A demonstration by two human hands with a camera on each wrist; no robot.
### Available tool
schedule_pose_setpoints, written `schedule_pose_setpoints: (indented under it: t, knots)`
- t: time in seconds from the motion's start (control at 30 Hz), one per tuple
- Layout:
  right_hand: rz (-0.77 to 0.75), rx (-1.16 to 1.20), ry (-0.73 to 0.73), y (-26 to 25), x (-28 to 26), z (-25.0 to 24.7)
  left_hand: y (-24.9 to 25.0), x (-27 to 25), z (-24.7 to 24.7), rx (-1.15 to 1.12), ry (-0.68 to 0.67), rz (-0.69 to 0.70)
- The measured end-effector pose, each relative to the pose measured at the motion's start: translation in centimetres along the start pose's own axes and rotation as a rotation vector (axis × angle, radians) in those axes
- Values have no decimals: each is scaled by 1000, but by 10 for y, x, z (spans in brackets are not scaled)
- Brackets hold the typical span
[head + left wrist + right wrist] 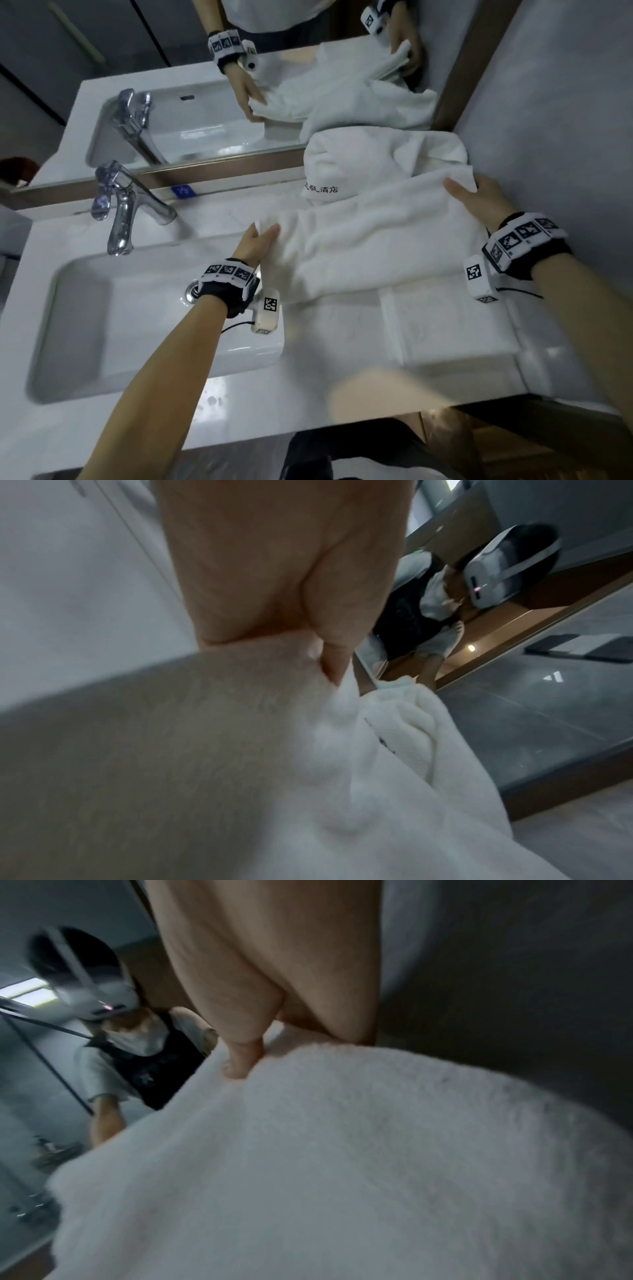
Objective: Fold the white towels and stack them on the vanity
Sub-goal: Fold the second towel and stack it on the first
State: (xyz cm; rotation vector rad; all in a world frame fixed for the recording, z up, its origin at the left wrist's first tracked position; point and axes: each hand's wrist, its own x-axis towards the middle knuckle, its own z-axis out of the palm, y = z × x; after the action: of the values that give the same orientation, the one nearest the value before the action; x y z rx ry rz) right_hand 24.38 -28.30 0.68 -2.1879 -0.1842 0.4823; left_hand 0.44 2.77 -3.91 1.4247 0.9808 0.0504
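Three white towels [376,240], one faucet [126,205], one sink [68,325].

White towel [373,240], chrome faucet [120,209], black-and-white patterned wristbands [522,236].

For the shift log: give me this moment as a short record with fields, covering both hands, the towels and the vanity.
left hand: pinches the left end of the held towel, beside the sink
right hand: grips the right end of the same towel
held towel: white, stretched between both hands above the counter
folded towel: flat on the vanity, partly under the held towel
crumpled towel: heaped against the mirror, black lettering showing
vanity: white counter
sink: left of the towels
faucet: chrome, behind the sink
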Motion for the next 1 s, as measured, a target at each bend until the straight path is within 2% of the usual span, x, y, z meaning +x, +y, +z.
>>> schedule_pose_setpoints:
  t: [0.27, 0.43, 0.6, 0.7, 0.8, 0.87, 0.93, 1.0]
  knots:
    - [-134, 86, 203, -5, -64, -24, 12, -85, -24, -145, 123, 217]
    - [-143, 189, 147, 10, -103, -36, 2, -134, -36, -109, 60, 293]
    - [-125, 153, 38, 14, -119, -50, -8, -148, -44, 102, -5, 273]
    - [-208, 39, 85, 4, -124, -58, 2, -149, -47, 162, 59, 376]
    - [-307, -15, 228, -7, -131, -63, 12, -152, -56, 114, 118, 550]
    - [-356, -62, 319, -5, -140, -63, 8, -156, -64, 121, 111, 667]
    - [-382, -171, 402, 9, -155, -58, -8, -160, -67, 289, 105, 746]
    - [-408, -271, 418, 32, -172, -47, -37, -161, -65, 570, 115, 775]
